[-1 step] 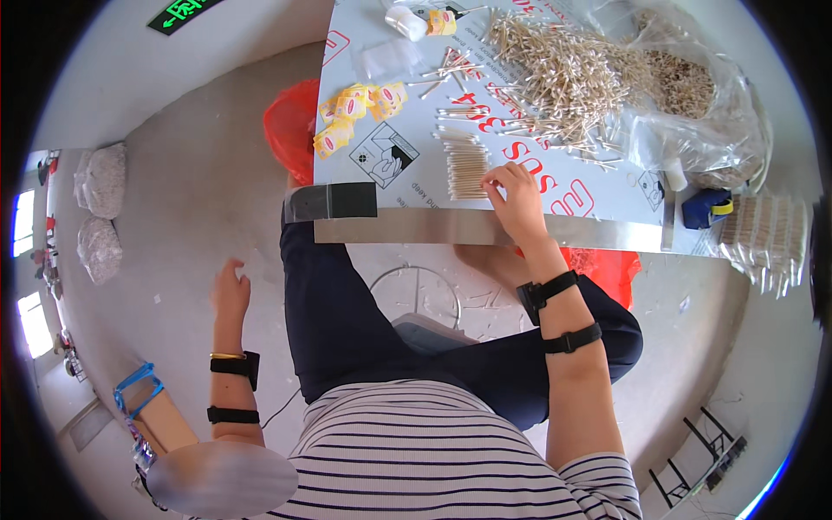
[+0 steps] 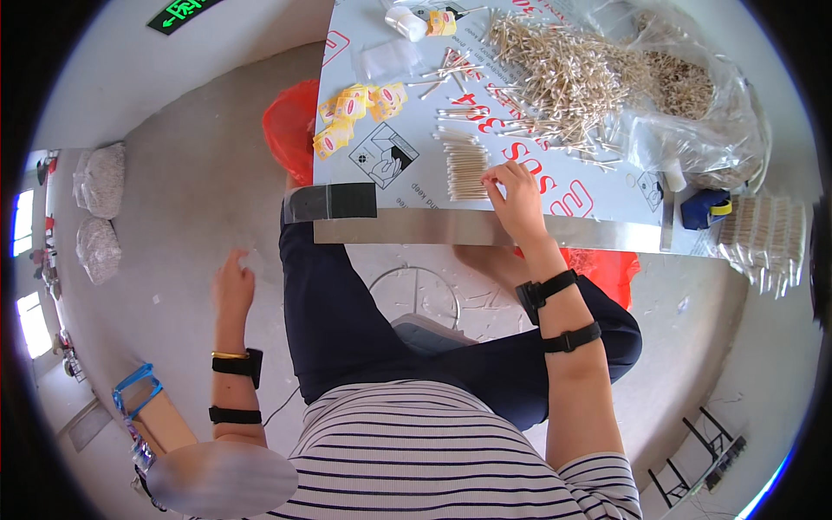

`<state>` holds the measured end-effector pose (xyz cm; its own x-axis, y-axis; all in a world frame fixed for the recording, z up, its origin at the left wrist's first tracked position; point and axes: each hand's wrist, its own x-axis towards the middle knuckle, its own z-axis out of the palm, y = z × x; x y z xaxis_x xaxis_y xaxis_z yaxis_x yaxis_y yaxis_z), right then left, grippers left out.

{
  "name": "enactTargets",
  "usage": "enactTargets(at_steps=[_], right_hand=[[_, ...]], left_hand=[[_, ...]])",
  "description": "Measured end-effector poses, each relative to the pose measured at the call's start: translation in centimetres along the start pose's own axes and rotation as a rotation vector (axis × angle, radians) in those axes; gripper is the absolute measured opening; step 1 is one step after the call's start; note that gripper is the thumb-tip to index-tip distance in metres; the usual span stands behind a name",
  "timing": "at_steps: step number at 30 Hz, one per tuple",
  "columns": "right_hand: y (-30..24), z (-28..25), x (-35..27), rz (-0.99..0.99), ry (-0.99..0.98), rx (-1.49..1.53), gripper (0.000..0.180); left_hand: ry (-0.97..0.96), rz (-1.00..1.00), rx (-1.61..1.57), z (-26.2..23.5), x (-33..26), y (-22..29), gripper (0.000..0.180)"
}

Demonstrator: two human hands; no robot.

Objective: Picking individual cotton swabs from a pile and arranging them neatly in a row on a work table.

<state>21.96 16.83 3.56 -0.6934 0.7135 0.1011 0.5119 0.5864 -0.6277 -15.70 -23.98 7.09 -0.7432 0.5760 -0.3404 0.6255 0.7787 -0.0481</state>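
On the steel-edged table, a neat row of cotton swabs (image 2: 466, 165) lies side by side. My right hand (image 2: 517, 195) is at its right end, fingers bent and thumb and fingertips closed at the lower swab tips. Off the table to the left, over the floor, hangs my left hand (image 2: 234, 282) with curled fingers. A faint see-through patch shows by its fingertips, too unclear to name. Behind the row, a large heap of loose cotton swabs (image 2: 563, 78) spreads out. A few stray swabs (image 2: 451, 69) lie left of it.
Yellow paper packets (image 2: 351, 104) and clear plastic sleeves (image 2: 390, 61) lie at the table's left. A clear bag of swabs (image 2: 693, 130) stands right, near a blue tape dispenser (image 2: 704, 210) and packed swabs (image 2: 763, 234). Red bags (image 2: 290, 130) hang below the edge.
My left hand has risen slightly up the picture and turned a little, and the see-through patch beside its fingertips is now visible. My right hand stays at the swab row.
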Motion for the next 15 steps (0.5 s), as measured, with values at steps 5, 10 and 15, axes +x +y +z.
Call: enactTargets(at_steps=[5,10,15], right_hand=[[-1.2,1.2,4.0,-0.09,0.095,-0.026,0.02],[-1.0,3.1,8.9,-0.123,0.075,-0.13,0.032],[0.9,3.9,12.4,-0.018,0.084,-0.181,0.037]], left_hand=[[0.173,0.409,-0.704,-6.2,2.2,18.3,0.05],[0.146,0.745,-0.903,-4.0,7.0,30.5,0.06],[0.213,0.71,-0.993,1.7,9.0,35.7,0.069]])
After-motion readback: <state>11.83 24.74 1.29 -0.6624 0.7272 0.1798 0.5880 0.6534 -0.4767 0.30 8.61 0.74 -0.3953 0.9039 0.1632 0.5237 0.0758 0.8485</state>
